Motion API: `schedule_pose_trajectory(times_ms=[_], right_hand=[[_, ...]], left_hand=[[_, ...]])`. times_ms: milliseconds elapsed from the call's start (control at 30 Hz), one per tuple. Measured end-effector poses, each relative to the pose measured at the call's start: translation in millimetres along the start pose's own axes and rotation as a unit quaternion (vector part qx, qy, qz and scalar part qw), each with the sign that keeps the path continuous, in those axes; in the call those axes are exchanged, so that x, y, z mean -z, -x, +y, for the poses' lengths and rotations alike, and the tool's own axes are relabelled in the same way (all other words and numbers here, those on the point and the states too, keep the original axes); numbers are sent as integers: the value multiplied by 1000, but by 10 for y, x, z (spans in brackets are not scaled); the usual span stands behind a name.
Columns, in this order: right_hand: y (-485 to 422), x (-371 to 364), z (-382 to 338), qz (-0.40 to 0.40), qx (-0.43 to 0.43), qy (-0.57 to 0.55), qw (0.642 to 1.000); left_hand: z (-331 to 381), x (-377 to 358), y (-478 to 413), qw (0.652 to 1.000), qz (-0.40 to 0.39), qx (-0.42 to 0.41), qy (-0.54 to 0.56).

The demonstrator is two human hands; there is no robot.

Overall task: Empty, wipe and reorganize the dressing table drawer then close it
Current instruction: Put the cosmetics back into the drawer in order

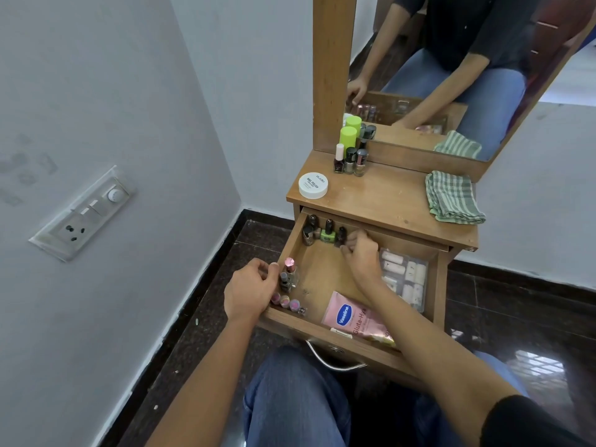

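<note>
- Step in hand: emptying, by my reading. The drawer (pixel 322 275) of the dressing table stands pulled fully open towards the seated person and is part-stocked. Specks lie on its bare floor, so it looks not yet wiped.
- Right hand (pixel 362 256): reaches to the drawer's back wall, with its fingers curled round a dark nail polish bottle (pixel 340 237), apparently pinching it.
- Left hand (pixel 248 290): sits at the drawer's left wall with curled fingers, its thumb just beside a pink-capped bottle (pixel 289 265). I cannot tell whether it grips anything.
- Next move, as judged: lift the dark bottle straight up, clear of the green nail polish bottle (pixel 328 233) touching it, and stand it on the tabletop (pixel 387 195).
- Left in the drawer:
  - a row of small pink-topped bottles (pixel 285 301) in the front left corner
  - a pink Vaseline sachet (pixel 351 317) lying flat at the front
  - a clear pack of white rolls (pixel 404 279) along the right wall
- On the tabletop:
  - a white nail polish remover jar (pixel 312 185)
  - a lime-capped bottle (pixel 348 137)
  - three upright nail polish bottles (pixel 351 161) just in front of it
  - a folded green checked cloth (pixel 453 198) at the right edge
- Room:
  - a wood-framed mirror (pixel 451 59) above the tabletop
  - pale walls, with a switch-and-socket plate (pixel 84 214) on the left one
  - a dark polished stone floor (pixel 206 301)
</note>
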State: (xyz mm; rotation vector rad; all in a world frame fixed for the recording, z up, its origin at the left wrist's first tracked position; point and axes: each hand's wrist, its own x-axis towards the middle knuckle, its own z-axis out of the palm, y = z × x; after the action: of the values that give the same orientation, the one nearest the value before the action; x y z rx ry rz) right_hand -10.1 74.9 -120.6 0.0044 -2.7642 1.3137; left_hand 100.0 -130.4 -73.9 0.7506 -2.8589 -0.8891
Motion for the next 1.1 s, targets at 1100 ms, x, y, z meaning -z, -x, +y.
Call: schedule_pose_trajectory(times_ms=[1100], right_hand=[[-1203, 853, -766, 57, 112, 78, 989]], left_hand=[[15, 15, 22, 1000, 2, 2, 17]])
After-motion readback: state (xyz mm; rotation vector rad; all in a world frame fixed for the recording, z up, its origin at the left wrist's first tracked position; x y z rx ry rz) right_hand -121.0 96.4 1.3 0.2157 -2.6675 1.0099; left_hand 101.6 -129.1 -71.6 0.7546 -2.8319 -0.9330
